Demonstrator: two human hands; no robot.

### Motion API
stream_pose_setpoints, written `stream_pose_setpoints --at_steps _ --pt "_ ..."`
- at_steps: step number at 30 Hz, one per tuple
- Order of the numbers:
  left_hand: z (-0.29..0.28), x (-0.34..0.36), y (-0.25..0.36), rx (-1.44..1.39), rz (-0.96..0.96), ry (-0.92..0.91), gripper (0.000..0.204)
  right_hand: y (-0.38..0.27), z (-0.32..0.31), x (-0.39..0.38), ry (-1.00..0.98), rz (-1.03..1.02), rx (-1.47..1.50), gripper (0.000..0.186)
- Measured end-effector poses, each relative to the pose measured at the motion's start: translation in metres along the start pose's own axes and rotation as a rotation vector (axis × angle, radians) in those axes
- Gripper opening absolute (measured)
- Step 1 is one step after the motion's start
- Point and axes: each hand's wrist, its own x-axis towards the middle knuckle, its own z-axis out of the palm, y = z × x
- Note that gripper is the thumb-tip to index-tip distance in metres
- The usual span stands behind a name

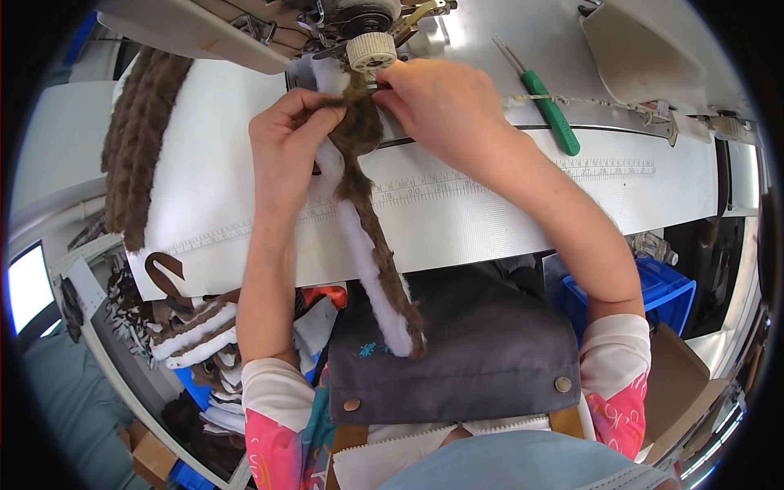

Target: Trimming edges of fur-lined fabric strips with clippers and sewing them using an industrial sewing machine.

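A long strip of brown fur with a white side (374,245) runs from under the sewing machine head (359,20) down over the table's front edge onto the dark apron. My left hand (290,131) pinches the strip's left edge between thumb and fingers, just in front of the machine. On the other side, my right hand (433,98) is closed at the fur's right edge, its fingertips close to the cream knob (371,52). The needle area is hidden behind the knob and fur. A green-handled screwdriver-like tool (552,114) lies right of my right hand.
Several brown fur strips (143,147) hang over the table's left side. The white table (490,204) carries printed ruler markings. Below left are more fur pieces (196,335); a blue crate (665,290) with a clear bottle stands below right. A twisted cord crosses behind the tool.
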Motion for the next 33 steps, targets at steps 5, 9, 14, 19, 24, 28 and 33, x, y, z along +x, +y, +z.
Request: stream_pose_setpoints --at_steps 5,9,14,19,24,28,33 --pt "-0.001 0.003 -0.001 -0.241 -0.049 0.023 0.009 0.001 0.000 0.001 0.014 -0.034 -0.008 0.005" --pt "-0.007 0.004 0.002 -0.365 -0.119 0.041 0.010 0.001 0.001 0.002 0.024 -0.031 0.037 0.006" --pt "0.003 0.001 0.013 0.353 0.019 0.037 0.014 0.006 -0.002 0.002 -0.015 -0.005 0.104 0.012" --pt "0.005 0.007 0.016 0.678 0.239 0.010 0.020 0.003 -0.005 0.002 0.002 -0.042 0.056 0.013" --pt "0.003 0.011 0.005 0.448 0.129 -0.031 0.016 0.001 -0.006 0.003 -0.009 -0.026 0.013 0.009" --pt "0.001 0.012 0.008 0.242 0.042 -0.066 0.013 0.002 -0.002 0.003 0.015 -0.063 -0.019 0.006" --pt "-0.007 0.019 0.004 -0.203 -0.183 -0.080 0.013 0.002 -0.002 0.004 0.040 -0.083 -0.031 0.005"
